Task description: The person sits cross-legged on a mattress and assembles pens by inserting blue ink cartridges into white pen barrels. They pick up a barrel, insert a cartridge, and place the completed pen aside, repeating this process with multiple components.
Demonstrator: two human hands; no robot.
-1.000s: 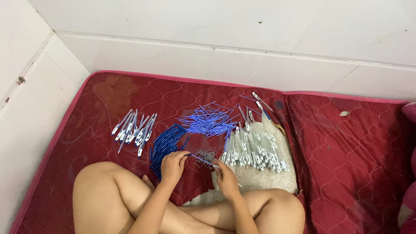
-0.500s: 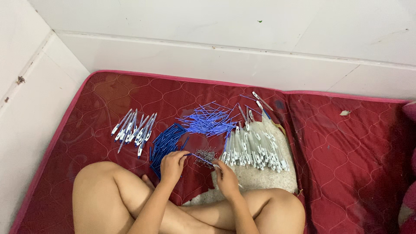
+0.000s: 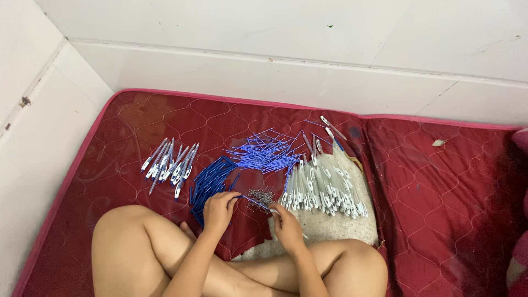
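The left hand (image 3: 219, 208) is curled loosely, fingertips pinching one end of a thin blue refill (image 3: 254, 202) that runs across to the right hand (image 3: 287, 222), whose fingers are closed round a small white piece at its other end; how tightly either grips cannot be told. Just beyond both hands lies one small heap of tiny metal springs (image 3: 260, 196), too many and too fine to count. Touching the left hand is a bundle of dark blue pen parts (image 3: 210, 180), and beyond it a loose fan of lighter blue refills (image 3: 266, 154), dozens in each. Right of the springs a row of clear pen barrels (image 3: 324, 187) rests on a pale cloth (image 3: 330, 223). Well left sits a group of roughly a dozen finished pens (image 3: 169, 164). Everything lies on a red quilted mattress (image 3: 440, 198) pushed into a corner of white walls (image 3: 264, 60), with bare quilting on the right side.
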